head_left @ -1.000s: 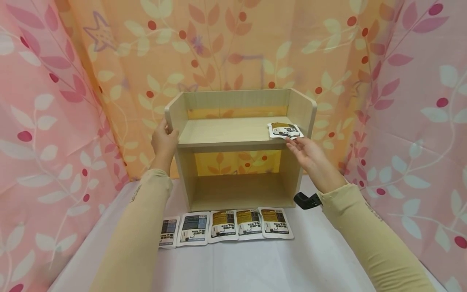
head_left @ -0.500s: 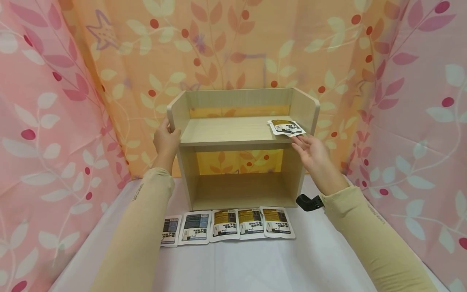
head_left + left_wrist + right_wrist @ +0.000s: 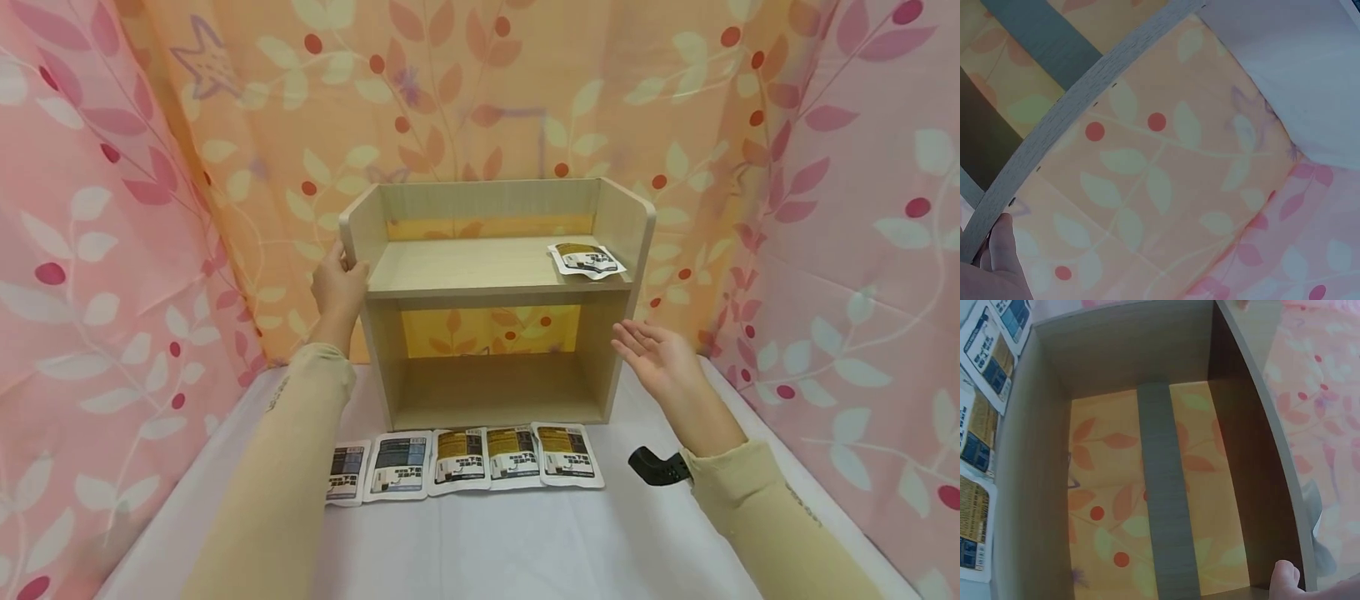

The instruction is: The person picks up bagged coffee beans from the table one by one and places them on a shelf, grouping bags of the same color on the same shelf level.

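A small light-wood shelf unit (image 3: 465,287) stands on the white cloth. My left hand (image 3: 339,287) grips its left side panel, fingers behind the edge; in the left wrist view, fingers (image 3: 1002,250) meet the panel (image 3: 1066,119). A white-edged pouch with a gold and white print (image 3: 587,260) lies flat on the upper board near the right panel. My right hand (image 3: 660,358) is off that pouch, palm up with fingers extended, just right of the unit's right side. Its fingertips (image 3: 1285,575) overlap the board's edge in the right wrist view.
Several similar pouches (image 3: 461,460) lie in a row along the unit's front foot, some gold, others blue (image 3: 400,467). A black curved piece (image 3: 658,467) sits at the right sleeve's cuff. Patterned curtains (image 3: 480,92) enclose the back and both sides.
My right hand has let go of the pouch on the upper board and drawn back down and to the right. My left hand has kept its hold on the panel.
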A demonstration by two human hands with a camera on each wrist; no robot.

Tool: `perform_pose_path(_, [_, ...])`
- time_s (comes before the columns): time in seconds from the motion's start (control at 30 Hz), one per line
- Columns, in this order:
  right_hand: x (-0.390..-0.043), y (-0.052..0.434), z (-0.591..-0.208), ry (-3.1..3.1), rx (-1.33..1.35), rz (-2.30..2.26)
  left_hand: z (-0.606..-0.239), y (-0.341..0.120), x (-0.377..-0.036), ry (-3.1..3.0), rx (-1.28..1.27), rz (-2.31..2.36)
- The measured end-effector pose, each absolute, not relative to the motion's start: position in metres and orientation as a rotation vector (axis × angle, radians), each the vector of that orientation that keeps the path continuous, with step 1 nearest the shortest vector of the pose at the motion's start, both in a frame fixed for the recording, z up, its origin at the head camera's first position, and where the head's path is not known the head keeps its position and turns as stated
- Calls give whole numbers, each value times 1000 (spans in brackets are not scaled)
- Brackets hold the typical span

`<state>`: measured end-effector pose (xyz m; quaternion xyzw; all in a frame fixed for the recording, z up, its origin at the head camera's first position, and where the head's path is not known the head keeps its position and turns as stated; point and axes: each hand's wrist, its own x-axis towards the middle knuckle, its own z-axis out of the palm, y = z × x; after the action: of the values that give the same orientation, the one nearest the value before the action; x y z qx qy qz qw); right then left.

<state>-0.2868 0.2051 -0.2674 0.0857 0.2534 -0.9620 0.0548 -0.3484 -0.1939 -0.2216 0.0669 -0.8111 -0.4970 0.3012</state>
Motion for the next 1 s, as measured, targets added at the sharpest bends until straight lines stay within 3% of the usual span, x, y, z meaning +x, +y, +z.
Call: perform_pose_path(1.0, [-244, 212, -350, 877, 360, -2841, -221, -195, -351, -2155, 159, -1300])
